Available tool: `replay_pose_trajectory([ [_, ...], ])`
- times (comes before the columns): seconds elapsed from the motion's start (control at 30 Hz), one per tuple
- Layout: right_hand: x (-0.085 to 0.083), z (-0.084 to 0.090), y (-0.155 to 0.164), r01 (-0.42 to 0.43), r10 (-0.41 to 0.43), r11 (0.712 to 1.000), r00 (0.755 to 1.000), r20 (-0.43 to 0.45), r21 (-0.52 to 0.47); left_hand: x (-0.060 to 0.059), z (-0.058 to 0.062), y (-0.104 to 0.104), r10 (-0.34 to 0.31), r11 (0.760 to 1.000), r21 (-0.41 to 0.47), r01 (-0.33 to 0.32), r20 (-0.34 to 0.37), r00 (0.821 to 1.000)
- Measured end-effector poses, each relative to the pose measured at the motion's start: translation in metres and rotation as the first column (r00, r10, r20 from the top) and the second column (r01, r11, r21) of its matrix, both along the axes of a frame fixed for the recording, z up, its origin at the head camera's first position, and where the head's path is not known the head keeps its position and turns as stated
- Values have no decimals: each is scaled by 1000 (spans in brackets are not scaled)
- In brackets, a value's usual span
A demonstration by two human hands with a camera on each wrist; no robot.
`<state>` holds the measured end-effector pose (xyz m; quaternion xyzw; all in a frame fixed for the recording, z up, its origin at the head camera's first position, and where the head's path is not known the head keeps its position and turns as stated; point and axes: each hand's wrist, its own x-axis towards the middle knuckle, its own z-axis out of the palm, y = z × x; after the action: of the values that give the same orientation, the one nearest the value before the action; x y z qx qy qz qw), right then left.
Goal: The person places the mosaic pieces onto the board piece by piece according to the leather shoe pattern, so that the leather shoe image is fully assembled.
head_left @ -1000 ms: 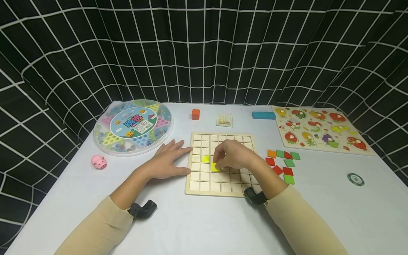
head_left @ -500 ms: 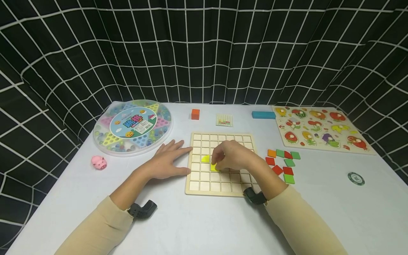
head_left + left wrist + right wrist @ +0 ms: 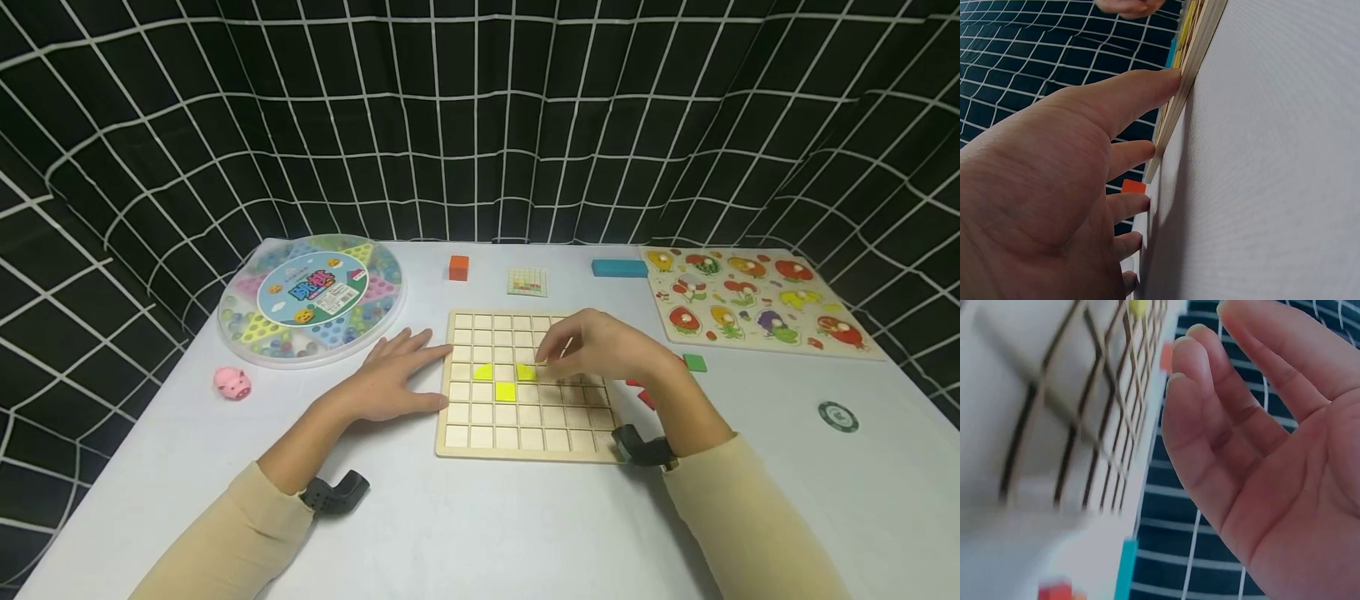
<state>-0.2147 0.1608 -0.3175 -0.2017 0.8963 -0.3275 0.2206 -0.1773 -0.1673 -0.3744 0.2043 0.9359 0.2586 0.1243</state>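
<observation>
Right hand (image 3: 603,348) hovering over wooden grid board (image 3: 525,446), fingers loosely curved and empty, just right of three yellow tiles (image 3: 506,391) lying in the cells. Left hand (image 3: 390,383) flat on tabletop (image 3: 465,525), fingers relaxed, touching board's left edge.

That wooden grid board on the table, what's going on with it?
A person is laying coloured tiles into the wooden grid board. Three yellow tiles sit in its squares. The left hand lies flat on the table, fingers against the board's left edge. The right hand hovers over the board's right side, fingers loose and holding nothing. More red and green tiles lie to the right.
</observation>
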Motion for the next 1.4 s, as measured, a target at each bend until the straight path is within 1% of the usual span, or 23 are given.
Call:
replay_pose_trajectory([
  [0.13,-1,5,25,79,-79,996,997,1,33,0,0,0,1,1000,-7,-1,0,1000],
  [0.3,-3,3,59,181,-182,982,983,1,52,-1,0,1,3,1000,-7,-3,3,1000],
  [0.5,-8,-6,91,256,-258,963,966,5,89,-1,0,0,0,1000,-6,0,-1,1000],
  [0.63,-11,-11,102,289,-292,952,956,20,103,-1,0,0,0,1000,-9,0,-4,1000],
  [0.8,-15,-17,109,291,-294,949,956,9,125,-1,0,0,2,1000,-9,-2,-2,1000],
  [1.03,-20,-21,109,271,-271,937,962,-29,220,0,3,2,8,1000,-11,-8,8,1000],
  [1.13,-20,-20,107,279,-280,928,959,-33,247,0,3,2,9,1000,-13,-9,10,1000],
  [1.23,-20,-21,105,283,-283,924,958,-38,256,0,2,2,9,1000,-13,-9,13,1000],
  [1.4,-18,-21,101,273,-261,928,962,-81,253,0,2,2,11,1000,-12,-11,12,1000],
])
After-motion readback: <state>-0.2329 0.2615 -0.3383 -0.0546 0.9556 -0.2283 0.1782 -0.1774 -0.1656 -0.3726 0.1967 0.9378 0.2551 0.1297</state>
